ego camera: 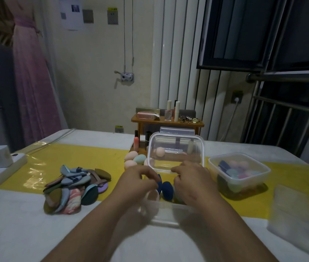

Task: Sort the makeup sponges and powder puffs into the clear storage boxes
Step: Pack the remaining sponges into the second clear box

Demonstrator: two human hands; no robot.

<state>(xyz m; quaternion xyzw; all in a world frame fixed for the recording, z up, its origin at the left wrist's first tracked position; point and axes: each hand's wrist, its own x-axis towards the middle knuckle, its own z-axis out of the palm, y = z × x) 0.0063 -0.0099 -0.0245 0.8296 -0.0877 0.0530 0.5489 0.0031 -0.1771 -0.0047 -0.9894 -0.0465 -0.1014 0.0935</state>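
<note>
1. A white desk (27,233) fills the lower view, with a glossy yellow plastic strip (85,157) running across its middle.
2. A person's two bare forearms reach in from the bottom edge towards the centre of the desk.
3. A clear storage box (167,214) sits open directly under the hands, blurred at its near rim.
4. Its clear lid (176,161) stands almost upright at the far side of this box, latch flap at the top.
5. A second clear storage box (263,172) stands to the right, apart from the first, already holding a mix of sponges and puffs.
6. A loose pile of powder puffs (70,188) in blue, olive, brown, lilac and pink lies on the desk to the left.
7. A small wooden shelf (167,121) with bottles stands behind the lid.
8. The left hand (140,178) hovers over the open box with curled fingers reaching the navy sponges; whether its grip is clamped on one cannot be told.
9. The right hand (193,178) has curled fingers touching the lid's lower rim; whether its grip holds the lid cannot be told.
10. Egg-shaped makeup sponges (136,158), peach and mint, lie loose just left of the lid.
11. Two navy sponges (167,188) sit inside the open box between the hands.
</note>
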